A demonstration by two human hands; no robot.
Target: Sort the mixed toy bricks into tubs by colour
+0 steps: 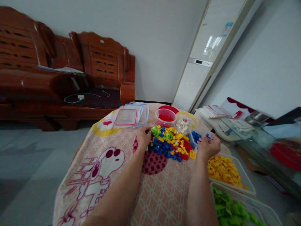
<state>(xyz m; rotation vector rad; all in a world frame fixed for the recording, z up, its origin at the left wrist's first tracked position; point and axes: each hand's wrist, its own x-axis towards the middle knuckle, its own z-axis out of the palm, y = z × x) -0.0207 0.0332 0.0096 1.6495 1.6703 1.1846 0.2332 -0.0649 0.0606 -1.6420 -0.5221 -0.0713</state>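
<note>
A mixed pile of toy building bricks [172,142], in blue, yellow, red and light green, lies on the cloth-covered table. My left hand [143,138] is at the pile's left edge, fingers curled together by a dark spot; what they hold, if anything, is unclear. Between the fingertips of my right hand [208,147] is a small blue brick [208,136], held just over the right side of a clear tub of blue bricks [196,137]. Behind the pile stand a round tub with red bricks [166,118] and a heap of white bricks [182,125].
On the right are a container of yellow bricks [224,171] and one of green bricks [231,208]. Clear lids [127,117] with red and blue rims lie at the back left. A glass side table [254,133] stands beyond; a wooden sofa [101,62] is behind.
</note>
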